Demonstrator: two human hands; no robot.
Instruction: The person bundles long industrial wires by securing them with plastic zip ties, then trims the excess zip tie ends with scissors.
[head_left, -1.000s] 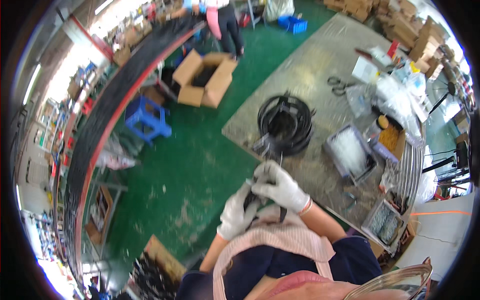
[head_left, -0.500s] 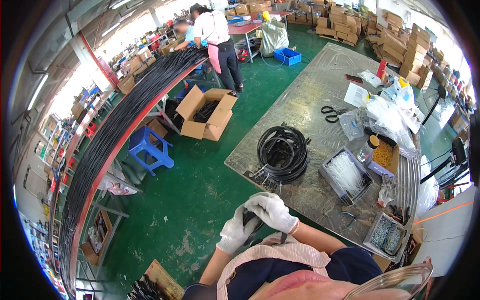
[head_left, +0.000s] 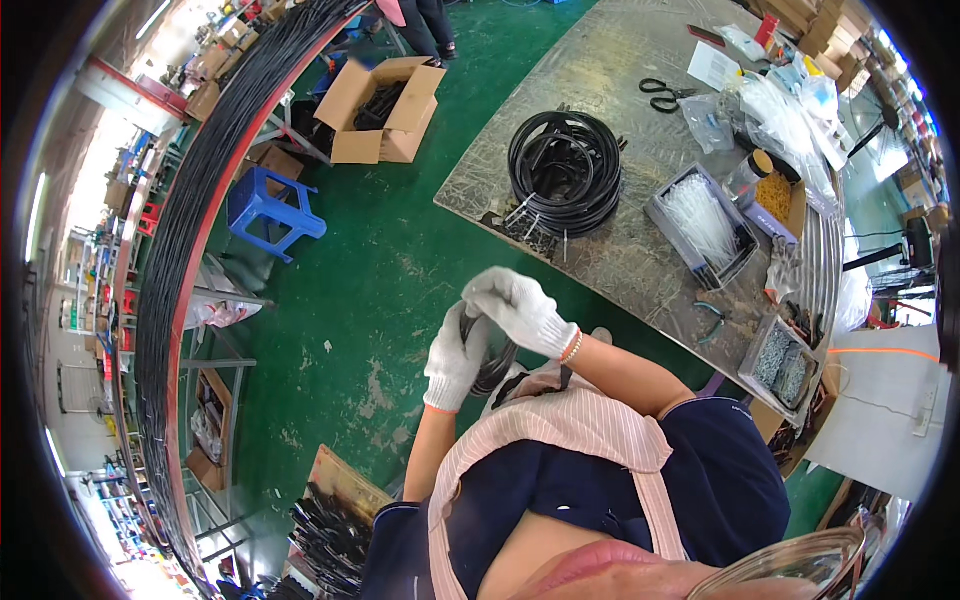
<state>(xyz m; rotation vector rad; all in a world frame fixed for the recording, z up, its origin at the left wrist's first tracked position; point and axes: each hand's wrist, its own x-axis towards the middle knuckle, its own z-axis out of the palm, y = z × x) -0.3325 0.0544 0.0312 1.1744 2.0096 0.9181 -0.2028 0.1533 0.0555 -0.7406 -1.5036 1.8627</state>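
Note:
In front of my body, both hands wear white knit gloves and are closed on a bundle of black cable [head_left: 493, 372]. My left hand [head_left: 456, 358] wraps round its left side. Fingers of my right hand [head_left: 522, 312] bend over the top of the bundle and meet those of the left. Much of the cable is hidden behind the gloves and hangs down toward my apron. Beyond my hands, a large coil of black cable [head_left: 600, 205] lies on the metal-topped table [head_left: 570, 90], with several silvery ends near the table edge.
On the table are a grey bin of white cable ties [head_left: 697, 222], black scissors [head_left: 665, 97], pliers [head_left: 712, 322] and a tray of screws [head_left: 778, 362]. Long black cables [head_left: 180, 230] lie along a rack at left, near a blue stool [head_left: 272, 212] and an open carton [head_left: 385, 110].
The view has tilted down, so the table and carton sit higher. My hands still hold the black cable; the right hand's fingers have shifted over it.

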